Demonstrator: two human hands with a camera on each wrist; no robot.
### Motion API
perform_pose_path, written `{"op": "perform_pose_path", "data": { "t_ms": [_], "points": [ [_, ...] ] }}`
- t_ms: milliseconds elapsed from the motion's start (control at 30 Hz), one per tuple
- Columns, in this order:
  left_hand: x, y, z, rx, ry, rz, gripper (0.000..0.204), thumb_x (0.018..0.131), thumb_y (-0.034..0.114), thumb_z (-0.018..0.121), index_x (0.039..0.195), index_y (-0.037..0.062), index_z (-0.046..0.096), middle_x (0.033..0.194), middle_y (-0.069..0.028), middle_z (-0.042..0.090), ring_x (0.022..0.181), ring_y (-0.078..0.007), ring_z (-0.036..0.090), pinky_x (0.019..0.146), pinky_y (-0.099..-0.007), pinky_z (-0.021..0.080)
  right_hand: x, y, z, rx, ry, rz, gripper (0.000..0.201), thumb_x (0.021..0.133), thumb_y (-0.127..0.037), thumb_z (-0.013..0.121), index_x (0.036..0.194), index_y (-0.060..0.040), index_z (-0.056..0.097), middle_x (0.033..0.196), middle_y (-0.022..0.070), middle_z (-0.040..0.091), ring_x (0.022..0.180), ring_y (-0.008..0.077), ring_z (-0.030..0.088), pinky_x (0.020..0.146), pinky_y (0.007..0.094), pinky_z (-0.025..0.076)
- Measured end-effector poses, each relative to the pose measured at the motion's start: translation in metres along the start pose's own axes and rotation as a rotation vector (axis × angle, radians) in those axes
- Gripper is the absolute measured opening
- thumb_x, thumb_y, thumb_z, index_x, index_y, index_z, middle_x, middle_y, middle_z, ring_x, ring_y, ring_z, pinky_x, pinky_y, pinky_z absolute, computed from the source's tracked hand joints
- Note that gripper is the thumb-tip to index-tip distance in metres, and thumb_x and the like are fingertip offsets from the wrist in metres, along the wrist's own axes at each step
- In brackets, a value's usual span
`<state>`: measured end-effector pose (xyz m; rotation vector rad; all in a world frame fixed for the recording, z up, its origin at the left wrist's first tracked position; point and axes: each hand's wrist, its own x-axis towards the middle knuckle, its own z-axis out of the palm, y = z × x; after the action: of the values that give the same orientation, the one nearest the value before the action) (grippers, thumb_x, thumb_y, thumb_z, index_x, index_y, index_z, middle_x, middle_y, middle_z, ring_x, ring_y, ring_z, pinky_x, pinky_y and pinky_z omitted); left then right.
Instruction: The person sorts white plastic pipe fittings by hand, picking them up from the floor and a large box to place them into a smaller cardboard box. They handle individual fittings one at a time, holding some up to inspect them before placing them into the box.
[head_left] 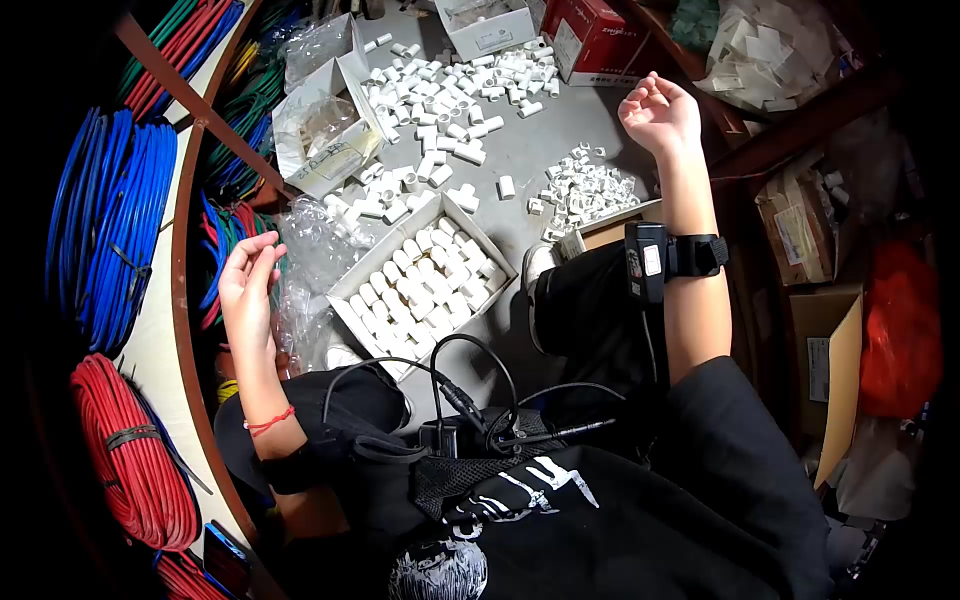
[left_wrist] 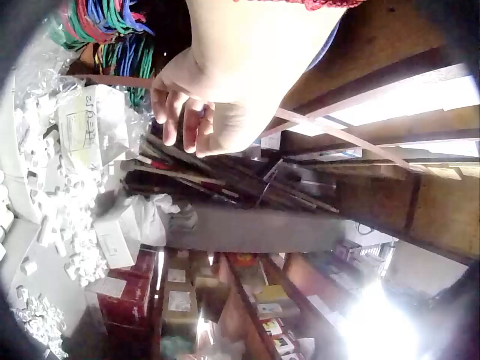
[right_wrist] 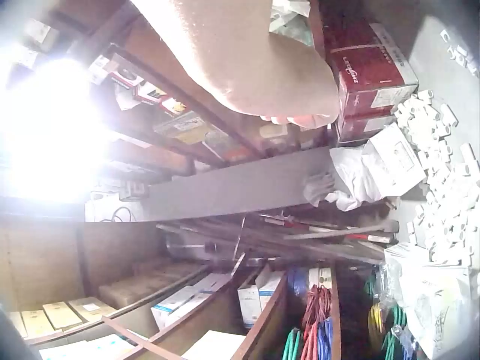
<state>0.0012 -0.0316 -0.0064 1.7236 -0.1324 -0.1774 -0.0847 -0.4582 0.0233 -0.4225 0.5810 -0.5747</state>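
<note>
My left hand (head_left: 248, 290) is raised at the left, fingers loosely bent, with nothing in it. It hovers beside clear plastic wrap (head_left: 305, 265) and left of an open carton (head_left: 345, 312) packed with rows of white pipe fittings (head_left: 425, 285). In the left wrist view the hand (left_wrist: 225, 94) hangs with relaxed fingers. At the upper right my right hand (head_left: 662, 115) is held up, palm showing and fingers slightly curled, also holding nothing. Closest to it stands a red box (head_left: 597, 45); small white clips (head_left: 590, 190) lie in a heap below. Only part of the right hand (right_wrist: 292, 82) shows in the right wrist view.
Many loose white fittings (head_left: 450, 100) spread over the grey floor (head_left: 510, 145). White boxes (head_left: 325, 130) stand behind them. Shelves with blue cable coils (head_left: 110, 220) and red cable coils (head_left: 135, 450) line the left side. An open cardboard box (head_left: 840, 385) and a red bag (head_left: 903, 330) sit at the right.
</note>
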Motion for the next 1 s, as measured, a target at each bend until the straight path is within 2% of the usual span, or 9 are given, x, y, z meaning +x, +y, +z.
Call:
{"op": "perform_pose_path", "data": {
  "t_ms": [100,167,233,367,400,500,633,800,1000],
  "points": [
    [-0.001,0.002,0.002,-0.001,0.001,-0.001,0.015,0.077,0.011,0.053,0.09,0.0029,0.053,0.092,-0.0031,0.054,0.082,-0.0073,0.051,0.064,-0.0161,0.036,0.007,0.014,0.0,-0.197,-0.003,-0.145,0.01,0.077,-0.008,0.04,0.073,-0.0063,0.049,0.061,0.0009,0.048,0.053,0.011,0.043,0.05,0.0221,0.033],
    [0.001,0.0,0.002,0.005,-0.006,-0.005,0.015,0.077,0.011,0.052,0.09,0.0027,0.053,0.091,-0.0027,0.054,0.082,-0.0072,0.051,0.064,-0.0158,0.036,0.023,0.051,-0.006,-0.698,0.016,-0.347,0.011,0.078,-0.011,0.042,0.082,-0.0036,0.05,0.061,0.0024,0.051,0.046,0.0076,0.043,0.039,0.0164,0.029],
    [0.001,0.001,0.004,0.011,-0.015,-0.002,0.015,0.077,0.01,0.052,0.09,0.0026,0.053,0.09,-0.0025,0.054,0.082,-0.0071,0.051,0.064,-0.0157,0.035,0.067,0.103,-0.051,-1.174,-0.247,-0.462,0.015,0.077,-0.01,0.046,0.085,-0.0008,0.054,0.07,0.0066,0.058,0.052,0.0093,0.052,0.043,0.0197,0.038],
    [-0.002,0.001,0.003,0.006,-0.006,-0.002,0.014,0.078,0.01,0.051,0.09,0.0018,0.053,0.091,-0.003,0.053,0.082,-0.0073,0.051,0.063,-0.0157,0.035,0.099,0.201,-0.141,-2.553,-0.769,0.158,0.057,0.066,-0.051,0.053,0.087,0.0008,0.059,0.087,0.018,0.058,0.081,0.0306,0.054,0.07,0.0368,0.043],
    [-0.002,0.001,0.001,0.008,-0.001,0.007,0.014,0.079,0.009,0.05,0.09,0.0015,0.053,0.092,-0.0034,0.053,0.082,-0.0076,0.051,0.063,-0.0159,0.035,0.075,0.206,-0.142,-2.482,-0.696,0.32,0.061,0.061,-0.054,0.056,0.084,0.0025,0.059,0.089,0.0186,0.057,0.081,0.0329,0.054,0.07,0.0379,0.042],
    [-0.001,-0.002,-0.004,0.006,0.025,-0.003,0.013,0.079,0.009,0.05,0.089,0.0017,0.052,0.091,-0.004,0.053,0.082,-0.0082,0.051,0.064,-0.0163,0.035,0.045,0.228,-0.172,-2.315,-0.56,0.318,0.064,0.054,-0.052,0.061,0.084,0.004,0.058,0.087,0.0208,0.057,0.078,0.0325,0.056,0.068,0.0356,0.043],
    [-0.001,-0.004,-0.003,-0.016,-0.006,-0.003,0.012,0.079,0.009,0.05,0.088,0.0016,0.052,0.092,-0.0051,0.053,0.083,-0.0105,0.051,0.064,-0.0179,0.035,0.051,0.238,-0.205,-2.323,-0.618,0.432,0.06,0.057,-0.045,0.061,0.088,0.0067,0.056,0.088,0.0236,0.055,0.081,0.0341,0.054,0.071,0.0348,0.043],
    [0.004,-0.005,0.001,-0.053,-0.022,-0.013,0.01,0.079,0.006,0.049,0.087,0.0006,0.051,0.091,-0.0058,0.052,0.083,-0.0114,0.051,0.066,-0.0185,0.035,0.054,0.24,-0.21,-2.299,-0.488,0.314,0.053,0.061,-0.041,0.056,0.085,0.0062,0.057,0.086,0.0241,0.055,0.082,0.0347,0.054,0.072,0.0354,0.043],
    [0.004,-0.004,0.007,-0.061,-0.064,-0.021,0.01,0.079,0.004,0.048,0.087,-0.0001,0.051,0.092,-0.006,0.051,0.083,-0.0124,0.05,0.072,-0.0204,0.036,0.056,0.243,-0.219,-2.275,-0.613,0.169,0.044,0.063,-0.036,0.055,0.078,0.0049,0.058,0.081,0.0231,0.056,0.077,0.0346,0.054,0.07,0.0367,0.043]
  ]
}}
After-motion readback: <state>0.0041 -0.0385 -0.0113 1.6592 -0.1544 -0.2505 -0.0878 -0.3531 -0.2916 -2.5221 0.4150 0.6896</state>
